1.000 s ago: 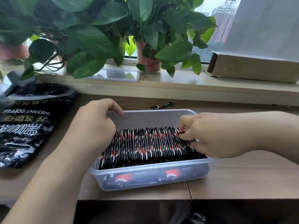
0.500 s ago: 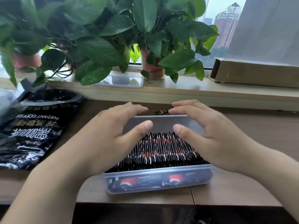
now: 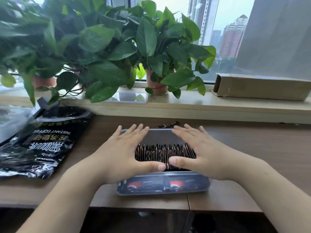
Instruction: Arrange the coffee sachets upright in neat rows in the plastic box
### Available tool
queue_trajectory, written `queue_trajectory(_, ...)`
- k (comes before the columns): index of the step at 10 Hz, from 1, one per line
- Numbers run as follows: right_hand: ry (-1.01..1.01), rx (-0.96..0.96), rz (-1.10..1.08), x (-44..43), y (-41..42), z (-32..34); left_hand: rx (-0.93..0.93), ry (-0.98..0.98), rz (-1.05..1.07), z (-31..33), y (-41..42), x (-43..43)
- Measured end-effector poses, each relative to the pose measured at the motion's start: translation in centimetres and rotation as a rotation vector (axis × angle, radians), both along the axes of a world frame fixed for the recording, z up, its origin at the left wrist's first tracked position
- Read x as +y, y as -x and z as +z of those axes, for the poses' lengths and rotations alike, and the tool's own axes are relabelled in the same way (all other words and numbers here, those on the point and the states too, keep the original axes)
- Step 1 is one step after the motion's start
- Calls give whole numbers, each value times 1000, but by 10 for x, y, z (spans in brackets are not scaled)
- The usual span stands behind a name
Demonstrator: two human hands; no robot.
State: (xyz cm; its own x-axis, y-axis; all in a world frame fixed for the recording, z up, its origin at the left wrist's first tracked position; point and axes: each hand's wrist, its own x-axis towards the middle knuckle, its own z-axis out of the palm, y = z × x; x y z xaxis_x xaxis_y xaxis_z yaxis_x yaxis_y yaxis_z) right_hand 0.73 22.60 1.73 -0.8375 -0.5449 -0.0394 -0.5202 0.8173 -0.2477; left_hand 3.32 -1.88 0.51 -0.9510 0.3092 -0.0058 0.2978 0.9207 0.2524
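Sachets (image 3: 164,153) stand on edge, row running left-right along plastic box (image 3: 163,185). Left hand (image 3: 125,154), right hand (image 3: 201,153) flat over box, fingers spread, gripping nothing.

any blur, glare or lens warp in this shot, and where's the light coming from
Head view: daylight enters through the window behind the plants; leaves at the left edge smear with motion blur; the foil coffee bag throws glare; the wide lens bends the windowsill; the sachets stay fairly sharp.
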Motion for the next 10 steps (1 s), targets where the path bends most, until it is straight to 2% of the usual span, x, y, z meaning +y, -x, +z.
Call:
queue_trajectory(1, 26, -9, -11, 7, -1, -2, -6, 21, -3, 2, 1, 4)
queue_trajectory(3, 10, 136, 10, 5, -6, -2, -10, 78, 24, 5, 2, 13)
queue_trajectory(4, 82, 23, -28, 1, -10, 2, -9, 91, 19, 5, 2, 17)
queue_trajectory(5, 91, -2, -45, 2, -11, 0, -15, 87, 12, 5, 2, 20)
queue_trajectory(8, 75, 9, -86, 12, -2, 6, 18, 33, 17, 8, 12, 29)
queue_trajectory(10, 166, 20, -119, 16, 9, 1, 56, -64, 17, 8, 15, 30)
